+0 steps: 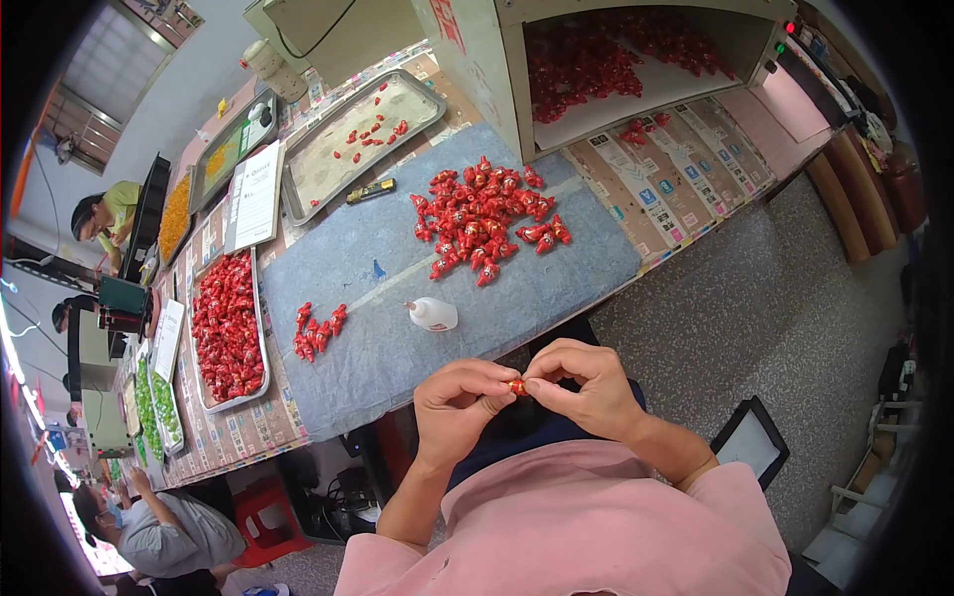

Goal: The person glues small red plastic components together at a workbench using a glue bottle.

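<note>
One small red piece with a touch of gold (518, 386), pinched at lower centre of the frame, off the near edge of the table and in front of the pink shirt (596, 517). Left hand (459, 405): thumb and forefinger drawn to a narrow pinch on the piece's left side. Right hand (586, 385): same narrow pinch, on its right side. Key relation: piece lies directly between the two sets of fingertips, touched from both sides, so neither hand is nearer. Long axis cannot be told for sure; fingertips cover most of it. Just beyond the hands, upper left of them, a white squeeze bottle (433, 315) with its thin nozzle toward the left, nearer the left hand. It sits on blue cloth (388, 283). Farther up, above centre, a loose heap of red pieces (475, 221); a smaller cluster of red pieces (317, 334) left of the bottle. Black-and-yellow tube (372, 191) near the cloth's far edge, beside a shallow grey tray (318, 177) with scattered red bits. Left of the cloth, a long tray (263, 343) packed with red pieces. Top right, a metal box (505, 109), front uncovered, more red pieces inside. Outer left: one co-worker in yellow-green (123, 202) at upper left, another in grey (184, 531) at lower left.
</note>
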Demonstrator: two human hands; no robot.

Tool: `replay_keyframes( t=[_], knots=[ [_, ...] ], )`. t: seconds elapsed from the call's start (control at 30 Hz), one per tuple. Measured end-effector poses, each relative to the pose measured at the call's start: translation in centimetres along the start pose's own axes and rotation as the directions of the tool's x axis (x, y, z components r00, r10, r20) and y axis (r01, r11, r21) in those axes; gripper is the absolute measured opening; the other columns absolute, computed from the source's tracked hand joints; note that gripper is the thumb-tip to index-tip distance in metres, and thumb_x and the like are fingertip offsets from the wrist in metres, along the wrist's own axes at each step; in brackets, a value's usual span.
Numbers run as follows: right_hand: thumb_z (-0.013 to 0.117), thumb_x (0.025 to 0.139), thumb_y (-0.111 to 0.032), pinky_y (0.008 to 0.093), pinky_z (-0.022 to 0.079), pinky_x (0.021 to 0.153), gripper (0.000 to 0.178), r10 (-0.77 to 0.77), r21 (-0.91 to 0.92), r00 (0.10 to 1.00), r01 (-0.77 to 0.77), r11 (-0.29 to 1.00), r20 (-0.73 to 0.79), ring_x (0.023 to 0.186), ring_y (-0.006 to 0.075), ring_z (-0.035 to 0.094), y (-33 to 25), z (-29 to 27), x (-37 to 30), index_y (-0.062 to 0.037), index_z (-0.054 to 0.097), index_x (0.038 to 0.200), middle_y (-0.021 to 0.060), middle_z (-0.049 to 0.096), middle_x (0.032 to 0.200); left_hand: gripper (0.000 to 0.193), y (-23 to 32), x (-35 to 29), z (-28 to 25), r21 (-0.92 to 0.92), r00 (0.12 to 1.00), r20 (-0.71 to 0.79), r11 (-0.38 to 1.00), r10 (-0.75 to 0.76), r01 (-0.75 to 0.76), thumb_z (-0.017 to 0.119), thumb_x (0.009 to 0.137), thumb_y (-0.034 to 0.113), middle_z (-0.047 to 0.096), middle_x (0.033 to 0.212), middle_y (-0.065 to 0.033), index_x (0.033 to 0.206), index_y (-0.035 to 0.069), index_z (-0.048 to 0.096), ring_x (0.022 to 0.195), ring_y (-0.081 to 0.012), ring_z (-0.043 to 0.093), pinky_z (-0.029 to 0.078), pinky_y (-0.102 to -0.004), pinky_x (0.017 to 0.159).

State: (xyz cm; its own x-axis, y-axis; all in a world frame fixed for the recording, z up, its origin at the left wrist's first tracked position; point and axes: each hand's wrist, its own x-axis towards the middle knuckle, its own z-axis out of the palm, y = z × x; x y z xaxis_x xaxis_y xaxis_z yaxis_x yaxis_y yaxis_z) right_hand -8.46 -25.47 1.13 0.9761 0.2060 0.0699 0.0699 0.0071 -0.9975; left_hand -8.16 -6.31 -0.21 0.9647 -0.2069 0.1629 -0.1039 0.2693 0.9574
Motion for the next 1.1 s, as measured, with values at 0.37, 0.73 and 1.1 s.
replay_keyframes(
  t=[0.37, 0.73, 1.1],
  knots=[
    [0.072, 0.084, -0.009, 0.0218, 0.049, 0.063, 0.010, 0.027, 0.019, 0.999, -0.028, 0.999, 0.032, 0.071, 0.0086, 0.062, 0.2, 0.4, 0.6, -0.0008, 0.070, 0.089, 0.0053, 0.067, 0.085, 0.017, 0.7, -0.2, -0.4, -0.032, 0.997, -0.054, 0.998, -0.051, 0.049, 0.074, 0.074, -0.011, 0.068, 0.097, -0.0136, 0.086, 0.001, 0.069, 0.090, -0.0204, 0.066, 0.055, -0.0309, 0.081],
    [0.071, 0.084, -0.010, 0.0226, 0.048, 0.062, 0.010, 0.014, 0.018, 0.997, -0.016, 1.000, 0.075, 0.071, 0.0082, 0.061, 0.3, 1.1, 1.0, -0.0020, 0.070, 0.090, 0.0047, 0.066, 0.084, 0.017, 1.0, -0.7, -1.0, -0.041, 0.996, -0.077, 0.998, -0.051, 0.048, 0.070, 0.077, -0.013, 0.067, 0.100, -0.0138, 0.088, 0.000, 0.069, 0.090, -0.0193, 0.066, 0.055, -0.0294, 0.081],
    [0.067, 0.087, -0.009, 0.0227, 0.050, 0.065, 0.012, -0.039, -0.063, 0.999, 0.039, 0.997, -0.003, 0.072, 0.0100, 0.062, 0.9, -0.2, 1.6, -0.0007, 0.069, 0.096, 0.0068, 0.067, 0.089, 0.014, 2.8, 0.6, -9.5, 0.503, 0.924, -0.322, 0.864, 0.205, -0.016, 0.069, 0.078, -0.009, 0.066, 0.097, -0.0102, 0.088, 0.000, 0.067, 0.087, -0.0160, 0.064, 0.053, -0.0266, 0.078]
  ],
)
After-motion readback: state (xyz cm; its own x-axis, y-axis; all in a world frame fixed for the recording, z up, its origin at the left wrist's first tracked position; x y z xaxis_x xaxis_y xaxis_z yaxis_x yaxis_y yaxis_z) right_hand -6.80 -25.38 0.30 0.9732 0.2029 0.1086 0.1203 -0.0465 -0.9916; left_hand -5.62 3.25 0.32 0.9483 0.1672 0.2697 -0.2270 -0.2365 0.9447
